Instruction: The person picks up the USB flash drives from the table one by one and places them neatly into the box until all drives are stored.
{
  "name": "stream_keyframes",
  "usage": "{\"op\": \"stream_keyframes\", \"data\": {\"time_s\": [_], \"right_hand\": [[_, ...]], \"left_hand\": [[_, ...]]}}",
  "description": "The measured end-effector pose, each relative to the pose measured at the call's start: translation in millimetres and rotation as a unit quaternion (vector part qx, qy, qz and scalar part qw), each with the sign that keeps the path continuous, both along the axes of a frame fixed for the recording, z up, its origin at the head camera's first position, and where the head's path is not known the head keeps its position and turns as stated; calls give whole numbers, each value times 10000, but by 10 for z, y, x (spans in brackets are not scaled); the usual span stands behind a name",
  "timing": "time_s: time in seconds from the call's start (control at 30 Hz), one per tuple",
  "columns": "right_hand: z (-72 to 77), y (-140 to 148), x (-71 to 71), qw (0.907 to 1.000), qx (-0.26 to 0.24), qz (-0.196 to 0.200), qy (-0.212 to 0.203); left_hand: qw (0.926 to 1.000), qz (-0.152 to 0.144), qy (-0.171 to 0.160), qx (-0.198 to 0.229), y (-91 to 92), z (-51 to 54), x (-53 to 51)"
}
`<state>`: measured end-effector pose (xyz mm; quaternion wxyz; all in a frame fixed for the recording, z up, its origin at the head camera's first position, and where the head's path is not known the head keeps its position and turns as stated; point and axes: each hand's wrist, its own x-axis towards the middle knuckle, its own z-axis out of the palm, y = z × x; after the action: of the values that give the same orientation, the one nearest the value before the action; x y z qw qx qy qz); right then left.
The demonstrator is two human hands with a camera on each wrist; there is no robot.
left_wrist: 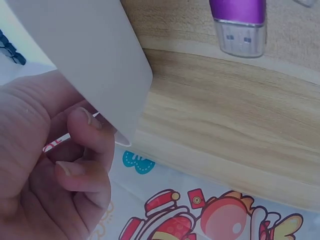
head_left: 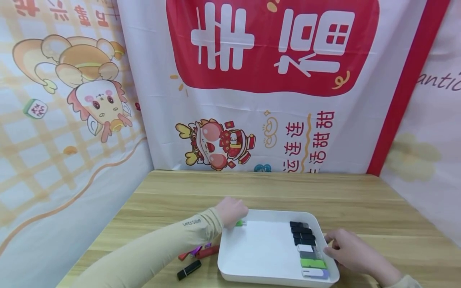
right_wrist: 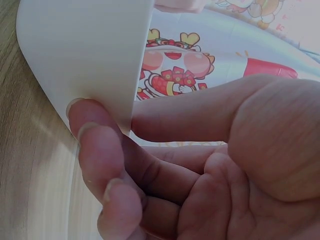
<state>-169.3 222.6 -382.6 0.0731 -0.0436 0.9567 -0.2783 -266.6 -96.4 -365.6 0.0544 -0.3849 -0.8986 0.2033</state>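
My left hand reaches over the far left corner of a white tray. A green USB flash drive pokes out from under its fingers, inside the tray. In the left wrist view the tray wall hides those fingertips, while other fingers curl outside the wall. On the right side, my right hand grips the tray's rim, thumb on the inner side and fingers against the outer wall. Along the tray's right side lies a column of USB drives: several black ones, a white-and-grey one, a green one and a lilac one.
Left of the tray, on the wooden table, lie a black USB drive, a red one and a purple one, partly behind my left sleeve. A printed cloth hangs at the table's back edge.
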Motion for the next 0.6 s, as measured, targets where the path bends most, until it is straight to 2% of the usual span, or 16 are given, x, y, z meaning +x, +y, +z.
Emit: {"op": "stream_keyframes", "data": {"time_s": [0.1, 0.2, 0.37, 0.6], "right_hand": [[-7, -2, 3, 10000, 15, 43, 22], [-4, -8, 11, 10000, 30, 68, 42], [12, -15, 18, 10000, 11, 53, 35], [7, 9, 24, 9998, -6, 131, 118]], "left_hand": [[9997, 117, -114, 191, -22, 29, 17], [9969, 266, -308, 675, -76, 100, 42], [9839, 257, -582, 1670, -245, 262, 123], [9675, 329, -758, 2389, -547, 394, 293]]}}
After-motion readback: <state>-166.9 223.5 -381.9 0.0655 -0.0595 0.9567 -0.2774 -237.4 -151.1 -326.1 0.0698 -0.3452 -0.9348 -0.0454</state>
